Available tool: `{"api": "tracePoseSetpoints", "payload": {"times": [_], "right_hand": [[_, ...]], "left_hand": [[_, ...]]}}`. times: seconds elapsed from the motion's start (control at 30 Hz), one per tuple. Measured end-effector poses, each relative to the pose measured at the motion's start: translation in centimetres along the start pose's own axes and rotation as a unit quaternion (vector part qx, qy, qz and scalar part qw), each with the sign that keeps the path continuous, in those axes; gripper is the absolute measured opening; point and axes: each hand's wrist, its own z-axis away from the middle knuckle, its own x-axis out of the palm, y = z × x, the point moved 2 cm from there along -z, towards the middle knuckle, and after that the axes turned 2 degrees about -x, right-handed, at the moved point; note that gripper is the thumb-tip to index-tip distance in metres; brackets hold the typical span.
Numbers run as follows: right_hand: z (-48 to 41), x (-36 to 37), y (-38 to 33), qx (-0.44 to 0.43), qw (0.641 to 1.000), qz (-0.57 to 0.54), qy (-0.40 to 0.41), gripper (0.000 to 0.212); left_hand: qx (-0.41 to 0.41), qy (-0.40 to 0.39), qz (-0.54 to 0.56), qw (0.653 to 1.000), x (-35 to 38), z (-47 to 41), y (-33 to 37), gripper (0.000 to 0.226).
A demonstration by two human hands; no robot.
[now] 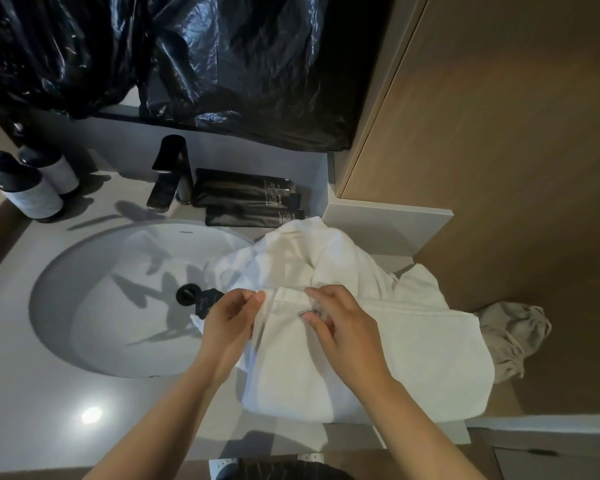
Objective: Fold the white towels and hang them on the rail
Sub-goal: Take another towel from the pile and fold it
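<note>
A pile of white towels (361, 358) lies on the grey counter (32, 410) right of the sink, its left part hanging over the basin rim. My left hand (229, 320) pinches the left edge of the top towel between thumb and fingers. My right hand (340, 323) grips the same towel near a small label at its top hem. The far towel (309, 254) is rumpled. No rail is in view.
A round white sink (118, 306) with a black drain and black tap (170, 171) sits left. Two dark pump bottles (28, 188) stand far left, black tubes (250, 199) behind the towels. Black plastic sheeting (187, 57) hangs above. A beige cloth bag (513, 337) lies right by the wooden wall.
</note>
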Motion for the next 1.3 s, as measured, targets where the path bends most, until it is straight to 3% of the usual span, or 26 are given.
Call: {"api": "tracePoseSetpoints", "payload": {"times": [0.17,0.4,0.67,0.8,0.93,1.1,1.2,1.3], "right_hand": [[-0.3,-0.5,-0.4,-0.014,1.0,0.009,-0.015,0.025],[-0.6,-0.9,0.3,-0.02,0.994,-0.018,-0.108,0.019],[-2.5,0.6,-0.4,0.0,0.999,-0.001,-0.054,0.02],[-1.1,0.0,0.4,-0.012,0.999,-0.027,-0.043,0.027],[0.7,-1.1,2.0,-0.007,1.0,0.01,-0.005,0.028],[2.1,-1.9,3.8,0.003,0.998,0.054,0.036,0.023],[1.8,-2.0,3.8,0.015,0.998,0.048,0.036,0.017],[1.1,-2.0,3.7,0.02,0.999,0.038,0.026,0.006]], "left_hand": [[-0.005,0.013,0.012,1.0,0.1,-0.2,0.2,0.031],[-0.01,0.001,0.035,0.999,0.2,0.0,0.5,0.031],[0.041,-0.068,0.009,0.997,0.0,1.7,1.4,0.026],[0.055,-0.036,-0.15,0.986,0.6,1.8,0.9,0.03],[0.068,0.004,-0.162,0.984,0.9,1.5,0.7,0.046],[0.062,0.009,-0.154,0.986,1.4,1.0,0.4,0.04],[0.101,-0.021,-0.152,0.983,1.5,1.4,0.6,0.018],[0.199,-0.063,-0.23,0.951,1.4,1.7,1.3,0.031]]}}
